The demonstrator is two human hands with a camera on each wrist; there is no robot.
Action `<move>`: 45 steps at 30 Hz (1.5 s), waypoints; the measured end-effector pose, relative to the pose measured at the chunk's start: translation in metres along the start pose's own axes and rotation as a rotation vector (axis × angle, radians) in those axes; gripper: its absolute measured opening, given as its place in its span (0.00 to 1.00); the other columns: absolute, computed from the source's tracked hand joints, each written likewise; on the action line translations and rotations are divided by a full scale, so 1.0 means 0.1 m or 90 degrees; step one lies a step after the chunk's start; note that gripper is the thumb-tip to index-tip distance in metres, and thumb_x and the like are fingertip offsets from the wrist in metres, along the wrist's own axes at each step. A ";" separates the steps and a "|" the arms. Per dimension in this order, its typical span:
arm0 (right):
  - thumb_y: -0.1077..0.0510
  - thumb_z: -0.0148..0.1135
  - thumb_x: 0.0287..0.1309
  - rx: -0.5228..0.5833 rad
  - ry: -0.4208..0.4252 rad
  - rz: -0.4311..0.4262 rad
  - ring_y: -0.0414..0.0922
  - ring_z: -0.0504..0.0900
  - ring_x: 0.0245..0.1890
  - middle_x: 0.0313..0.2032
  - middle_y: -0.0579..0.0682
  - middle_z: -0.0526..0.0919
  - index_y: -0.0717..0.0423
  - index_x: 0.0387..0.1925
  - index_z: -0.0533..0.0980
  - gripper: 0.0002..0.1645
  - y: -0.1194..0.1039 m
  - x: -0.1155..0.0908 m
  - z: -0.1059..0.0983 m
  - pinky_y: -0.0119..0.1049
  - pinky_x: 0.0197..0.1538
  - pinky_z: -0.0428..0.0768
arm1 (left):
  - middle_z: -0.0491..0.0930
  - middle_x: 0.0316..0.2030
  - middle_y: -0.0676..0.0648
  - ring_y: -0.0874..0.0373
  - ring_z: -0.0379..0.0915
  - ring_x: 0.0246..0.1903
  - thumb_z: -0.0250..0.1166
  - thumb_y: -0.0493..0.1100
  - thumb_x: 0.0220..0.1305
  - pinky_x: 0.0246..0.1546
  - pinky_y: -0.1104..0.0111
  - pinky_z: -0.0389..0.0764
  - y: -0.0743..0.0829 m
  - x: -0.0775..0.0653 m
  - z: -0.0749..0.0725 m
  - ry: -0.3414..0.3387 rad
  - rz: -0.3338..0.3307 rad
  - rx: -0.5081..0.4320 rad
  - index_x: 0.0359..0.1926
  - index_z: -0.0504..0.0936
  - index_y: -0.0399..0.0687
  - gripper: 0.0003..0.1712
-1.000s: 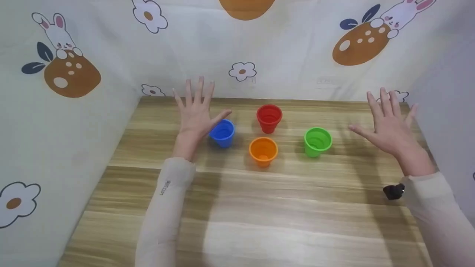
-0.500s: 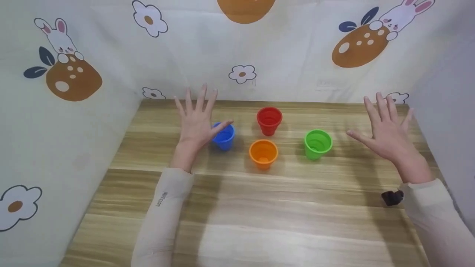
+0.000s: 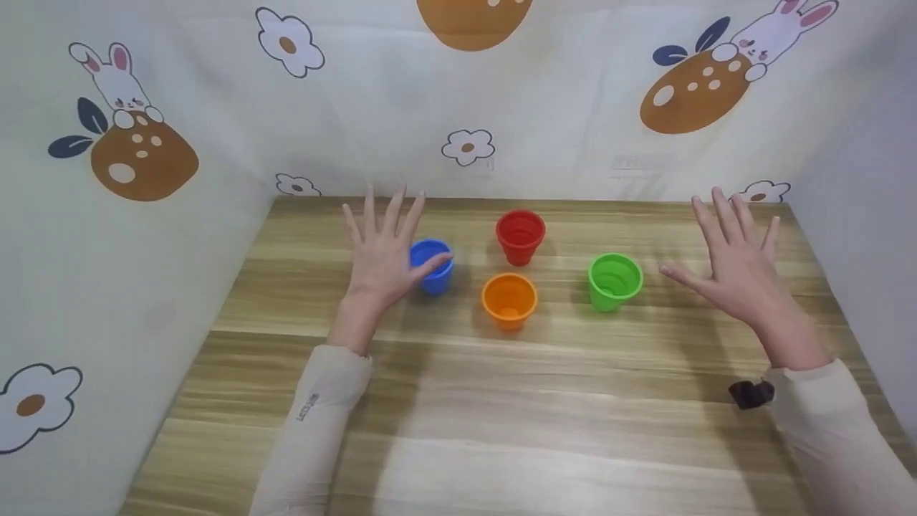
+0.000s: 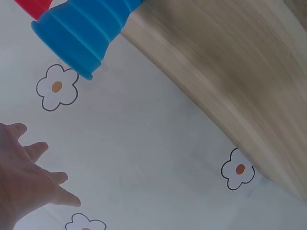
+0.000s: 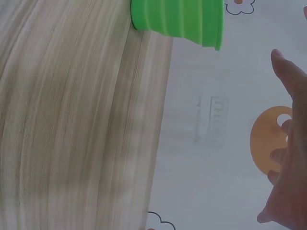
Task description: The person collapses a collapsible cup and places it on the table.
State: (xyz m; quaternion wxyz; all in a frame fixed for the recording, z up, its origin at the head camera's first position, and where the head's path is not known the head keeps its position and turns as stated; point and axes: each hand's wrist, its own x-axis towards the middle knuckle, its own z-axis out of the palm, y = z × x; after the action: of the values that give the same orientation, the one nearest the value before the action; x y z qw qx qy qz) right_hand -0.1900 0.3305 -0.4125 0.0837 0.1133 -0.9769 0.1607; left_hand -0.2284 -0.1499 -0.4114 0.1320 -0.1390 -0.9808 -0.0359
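Four is avoided here: several ribbed cups stand upright, mouths up, on the wooden table. My left hand point(image 3: 382, 269), fingers spread, hovers beside the blue cup point(image 3: 434, 279) and its thumb covers part of that cup in the head view. Right of it stand the red cup point(image 3: 520, 240) at the back and the orange cup point(image 3: 509, 304) in front. My right hand point(image 3: 741, 283) is held above the table with spread fingers, to the right of the green cup point(image 3: 614, 283). Both hands hold nothing. In the right wrist view the green cup point(image 5: 177, 19) is apart from the hand.
The wooden table point(image 3: 544, 430) meets a patterned cloth wall point(image 3: 559, 93) behind the cups. More cloth rises at the left and right sides. A small black object point(image 3: 751, 393) sits at the right sleeve cuff.
Both hands have come slightly nearer the person and lower in the head view, the right one also drifting left. The cups stand where they were; the view has tilted slightly.
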 end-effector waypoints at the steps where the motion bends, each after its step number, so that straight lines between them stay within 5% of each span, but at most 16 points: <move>1: 0.30 0.61 0.58 0.001 0.004 -0.005 0.58 0.30 0.80 0.80 0.55 0.34 0.44 0.80 0.39 0.62 -0.01 0.00 0.01 0.74 0.69 0.21 | 0.37 0.81 0.49 0.33 0.26 0.78 0.47 0.83 0.58 0.71 0.30 0.29 0.00 -0.02 0.01 0.005 0.004 0.001 0.80 0.40 0.66 0.56; 10: 0.34 0.67 0.55 0.013 0.027 -0.040 0.60 0.35 0.80 0.80 0.57 0.39 0.47 0.80 0.42 0.63 -0.11 -0.03 0.05 0.74 0.70 0.23 | 0.36 0.81 0.50 0.36 0.26 0.78 0.49 0.81 0.60 0.72 0.32 0.29 -0.02 -0.10 0.01 0.017 0.011 -0.032 0.80 0.41 0.67 0.55; 23: 0.39 0.71 0.53 0.047 0.040 -0.063 0.59 0.40 0.80 0.79 0.59 0.44 0.48 0.79 0.46 0.62 -0.20 -0.05 0.14 0.69 0.74 0.27 | 0.48 0.79 0.47 0.35 0.35 0.78 0.56 0.76 0.60 0.74 0.34 0.30 0.02 -0.19 0.07 0.054 0.046 -0.054 0.79 0.50 0.61 0.53; 45: 0.43 0.73 0.53 0.091 0.048 -0.092 0.63 0.48 0.77 0.78 0.60 0.50 0.54 0.78 0.51 0.59 -0.27 -0.12 0.25 0.61 0.79 0.39 | 0.51 0.79 0.48 0.42 0.37 0.79 0.58 0.72 0.61 0.77 0.40 0.32 0.17 -0.27 0.12 0.006 0.062 -0.145 0.79 0.51 0.59 0.52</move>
State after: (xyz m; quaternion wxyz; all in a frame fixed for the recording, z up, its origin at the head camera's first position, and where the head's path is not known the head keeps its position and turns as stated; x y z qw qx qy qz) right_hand -0.1747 0.2998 -0.4301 0.1238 0.1829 -0.9483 0.2278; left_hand -0.2015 -0.1393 -0.4300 0.1217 -0.2004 -0.9618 -0.1412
